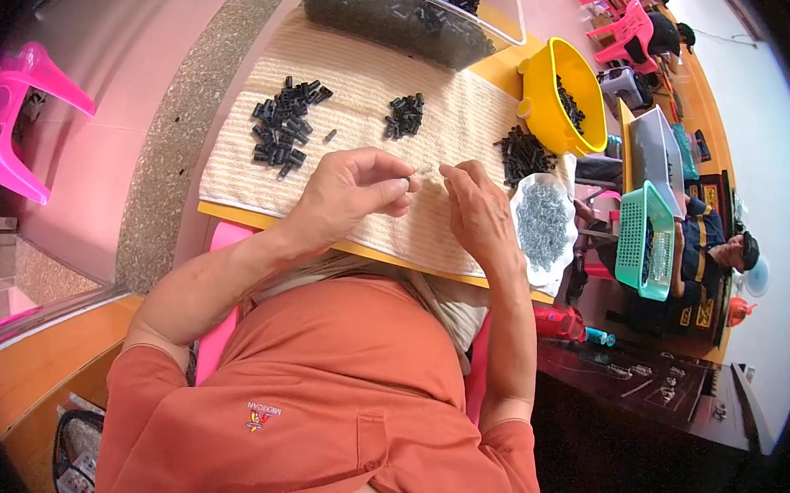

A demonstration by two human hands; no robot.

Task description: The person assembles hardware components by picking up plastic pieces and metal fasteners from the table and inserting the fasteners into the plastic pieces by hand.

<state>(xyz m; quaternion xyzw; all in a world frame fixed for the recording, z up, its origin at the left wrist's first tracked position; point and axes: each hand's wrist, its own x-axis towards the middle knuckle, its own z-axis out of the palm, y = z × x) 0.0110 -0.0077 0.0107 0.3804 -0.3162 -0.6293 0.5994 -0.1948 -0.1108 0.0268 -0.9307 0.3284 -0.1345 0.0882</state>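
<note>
My left hand (355, 191) is closed over the near part of the towel, thumb against the fingers. A dark end of a small black piece (409, 183) shows between its fingertips; the rest is hidden. Opposite it, a short gap away, my right hand (478, 207) has its thumb and fingers drawn together in a pinch. What sits in that pinch is too small to tell. Beyond the left hand lies a loose pile of short black cylinders (281, 127), with a single small piece (329, 136) beside it. A smaller black pile (405, 116) lies farther back, between the hands.
A clear bin (401, 27) of black pieces stands at the back. To the right are a yellow basket (541, 101), another black pile (523, 155) and a white scalloped dish (540, 273) of small shiny metal parts. A green basket (633, 245) and another person (711, 241) are farther right.
</note>
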